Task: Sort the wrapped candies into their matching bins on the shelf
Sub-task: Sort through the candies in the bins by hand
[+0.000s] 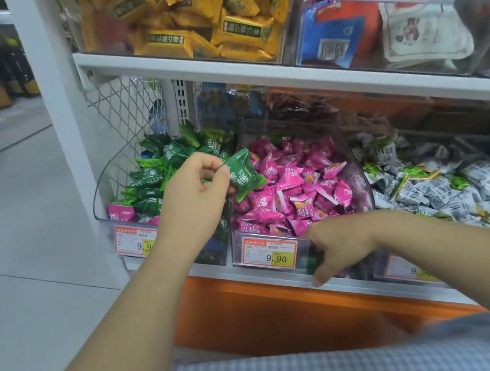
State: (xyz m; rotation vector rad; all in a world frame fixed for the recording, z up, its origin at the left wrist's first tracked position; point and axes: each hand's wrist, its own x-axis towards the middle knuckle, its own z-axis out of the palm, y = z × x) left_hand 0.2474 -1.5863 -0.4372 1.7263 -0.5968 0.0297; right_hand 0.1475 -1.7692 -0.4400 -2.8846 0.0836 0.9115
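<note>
My left hand pinches a green wrapped candy by one twisted end and holds it in the air between the two clear bins. The left bin holds green candies, plus a pink candy at its front left corner. The middle bin is full of pink candies. My right hand hangs in front of the middle bin, below its rim, fingers loosely curled and pointing down by the shelf edge. Something dark green shows behind its fingers; whether the hand holds it I cannot tell.
A third bin on the right holds white, black and green wrapped sweets. Price tags marked 9.90 hang on the bin fronts. The shelf above carries yellow packets and bagged snacks. An orange base panel runs below.
</note>
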